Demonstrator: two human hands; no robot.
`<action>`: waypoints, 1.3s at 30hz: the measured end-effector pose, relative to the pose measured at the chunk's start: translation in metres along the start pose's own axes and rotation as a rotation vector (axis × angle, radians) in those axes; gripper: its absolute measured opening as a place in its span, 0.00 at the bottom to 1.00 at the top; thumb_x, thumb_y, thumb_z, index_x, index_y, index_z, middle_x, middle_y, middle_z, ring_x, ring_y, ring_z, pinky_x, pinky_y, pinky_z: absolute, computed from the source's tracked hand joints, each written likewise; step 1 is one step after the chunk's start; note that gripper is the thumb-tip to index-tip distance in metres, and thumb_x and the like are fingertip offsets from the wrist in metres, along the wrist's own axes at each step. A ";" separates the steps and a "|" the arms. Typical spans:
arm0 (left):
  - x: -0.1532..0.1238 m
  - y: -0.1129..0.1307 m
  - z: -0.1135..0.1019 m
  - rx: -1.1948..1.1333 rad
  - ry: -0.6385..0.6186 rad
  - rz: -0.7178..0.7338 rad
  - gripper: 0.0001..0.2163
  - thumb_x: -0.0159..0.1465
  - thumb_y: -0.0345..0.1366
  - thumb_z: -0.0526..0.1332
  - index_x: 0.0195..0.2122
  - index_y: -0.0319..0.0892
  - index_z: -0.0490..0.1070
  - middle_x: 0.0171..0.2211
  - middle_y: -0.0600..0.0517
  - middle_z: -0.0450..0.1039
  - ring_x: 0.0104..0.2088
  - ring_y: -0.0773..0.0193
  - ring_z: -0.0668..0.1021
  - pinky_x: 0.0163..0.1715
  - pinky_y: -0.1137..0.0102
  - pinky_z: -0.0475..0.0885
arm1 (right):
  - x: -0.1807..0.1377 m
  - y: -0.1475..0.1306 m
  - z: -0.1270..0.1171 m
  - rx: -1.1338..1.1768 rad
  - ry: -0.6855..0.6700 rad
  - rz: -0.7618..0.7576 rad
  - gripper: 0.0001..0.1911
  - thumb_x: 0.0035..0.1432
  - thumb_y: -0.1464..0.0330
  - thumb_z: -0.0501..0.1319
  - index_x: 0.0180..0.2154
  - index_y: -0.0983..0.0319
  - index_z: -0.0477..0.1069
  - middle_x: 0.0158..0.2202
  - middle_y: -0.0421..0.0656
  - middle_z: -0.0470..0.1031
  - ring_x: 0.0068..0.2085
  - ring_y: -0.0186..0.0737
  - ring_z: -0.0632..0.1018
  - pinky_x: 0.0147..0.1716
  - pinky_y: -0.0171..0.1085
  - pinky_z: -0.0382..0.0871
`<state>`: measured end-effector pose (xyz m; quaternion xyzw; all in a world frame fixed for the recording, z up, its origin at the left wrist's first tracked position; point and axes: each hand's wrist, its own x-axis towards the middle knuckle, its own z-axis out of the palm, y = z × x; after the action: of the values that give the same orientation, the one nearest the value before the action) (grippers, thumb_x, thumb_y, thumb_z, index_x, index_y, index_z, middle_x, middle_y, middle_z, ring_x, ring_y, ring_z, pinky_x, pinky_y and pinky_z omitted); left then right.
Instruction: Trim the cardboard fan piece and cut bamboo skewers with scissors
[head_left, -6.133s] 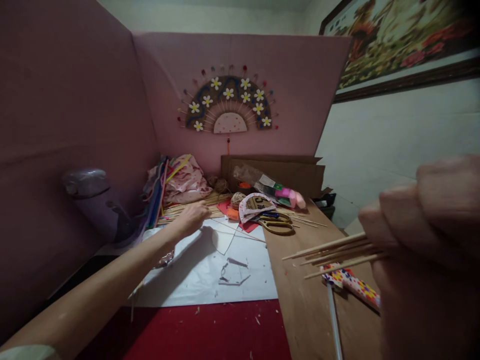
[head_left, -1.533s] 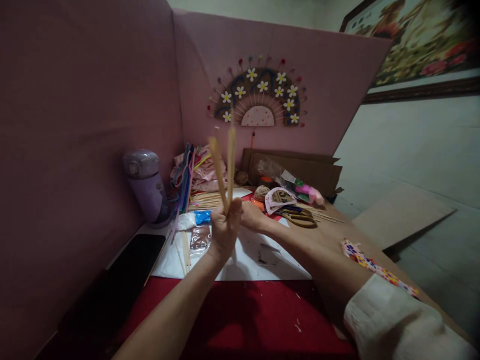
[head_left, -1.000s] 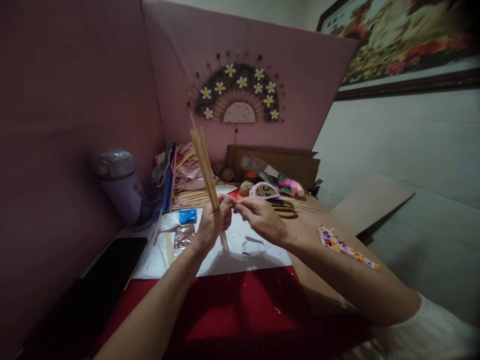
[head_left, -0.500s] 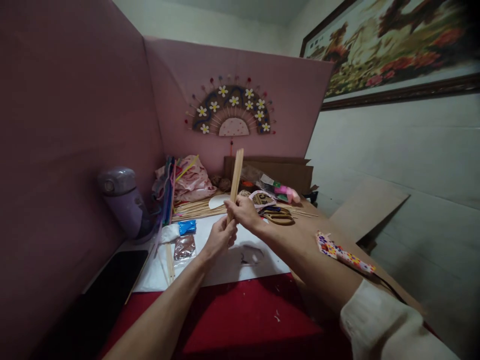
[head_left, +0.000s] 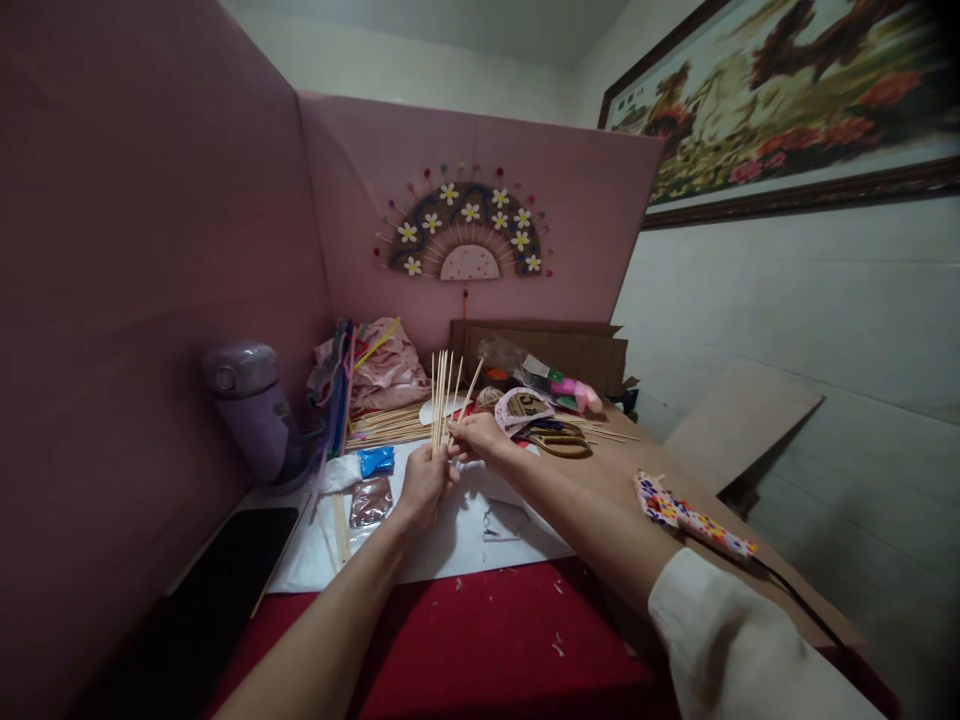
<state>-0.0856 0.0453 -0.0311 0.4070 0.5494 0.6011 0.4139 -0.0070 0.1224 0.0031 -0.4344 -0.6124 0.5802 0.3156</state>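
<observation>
Head: sticks [head_left: 441,405] above table [head_left: 472,635] (pink partition [head_left: 589,235]).

I'm getting dim light over there: pink partition [head_left: 592,220] standing upright, off-white wall [head_left: 420,70] showing above it, framed painting [head_left: 780,110] hanging to its right, table [head_left: 465,650] in front of it, red along the near side.

Sticks [head_left: 437,430] stand in the hands [head_left: 422,487], left of the scissors [head_left: 570,443]. Cardboard [head_left: 604,360] stands along the worktop's [head_left: 616,462] rear edge, the bottle [head_left: 251,415] near its left.
</observation>
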 end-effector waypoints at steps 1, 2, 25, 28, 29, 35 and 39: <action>0.001 0.000 -0.001 0.020 0.011 0.002 0.14 0.56 0.47 0.54 0.29 0.39 0.62 0.13 0.57 0.64 0.08 0.73 0.60 0.07 0.77 0.52 | 0.001 0.001 0.001 -0.002 0.004 0.007 0.15 0.57 0.69 0.60 0.20 0.65 0.62 0.14 0.39 0.69 0.14 0.29 0.71 0.11 0.25 0.64; 0.002 -0.001 -0.001 0.043 0.024 0.002 0.14 0.57 0.47 0.53 0.29 0.39 0.61 0.14 0.57 0.65 0.08 0.73 0.60 0.08 0.77 0.53 | 0.002 0.001 0.003 -0.007 0.009 0.011 0.15 0.57 0.69 0.60 0.20 0.65 0.63 0.14 0.39 0.68 0.14 0.29 0.71 0.11 0.25 0.64; -0.001 0.016 -0.022 1.401 0.336 0.051 0.15 0.63 0.25 0.45 0.43 0.33 0.68 0.40 0.36 0.72 0.37 0.51 0.78 0.31 0.65 0.69 | -0.085 0.010 -0.029 -0.307 0.172 -0.649 0.16 0.59 0.59 0.55 0.24 0.63 0.61 0.17 0.36 0.66 0.16 0.28 0.68 0.16 0.27 0.59; 0.002 0.012 -0.020 1.447 0.357 0.069 0.16 0.63 0.23 0.43 0.45 0.32 0.68 0.40 0.36 0.70 0.37 0.53 0.78 0.31 0.65 0.70 | -0.091 0.009 -0.034 -0.238 0.184 -0.674 0.16 0.59 0.59 0.56 0.25 0.63 0.63 0.18 0.36 0.65 0.17 0.28 0.67 0.16 0.27 0.59; 0.003 0.010 -0.019 1.460 0.361 0.073 0.17 0.63 0.23 0.43 0.45 0.32 0.68 0.39 0.37 0.70 0.37 0.54 0.77 0.31 0.66 0.70 | -0.091 0.007 -0.036 -0.224 0.181 -0.681 0.17 0.59 0.59 0.56 0.25 0.63 0.63 0.18 0.36 0.64 0.17 0.27 0.67 0.16 0.27 0.59; 0.010 0.001 -0.020 1.517 0.378 0.124 0.16 0.63 0.22 0.43 0.45 0.31 0.68 0.40 0.36 0.69 0.43 0.52 0.73 0.35 0.65 0.68 | -0.089 0.004 -0.051 -0.141 0.067 -0.646 0.17 0.58 0.57 0.57 0.25 0.63 0.62 0.18 0.37 0.66 0.16 0.28 0.67 0.13 0.27 0.58; 0.009 0.000 -0.019 1.533 0.334 0.168 0.16 0.62 0.22 0.44 0.40 0.31 0.71 0.38 0.36 0.70 0.42 0.50 0.71 0.39 0.61 0.65 | -0.089 0.005 -0.060 -0.054 0.079 -0.615 0.18 0.56 0.56 0.59 0.25 0.63 0.62 0.18 0.38 0.68 0.15 0.29 0.68 0.11 0.27 0.58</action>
<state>-0.1069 0.0475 -0.0319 0.5234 0.8328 0.1373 -0.1168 0.0845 0.0682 0.0159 -0.2593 -0.7177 0.4236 0.4882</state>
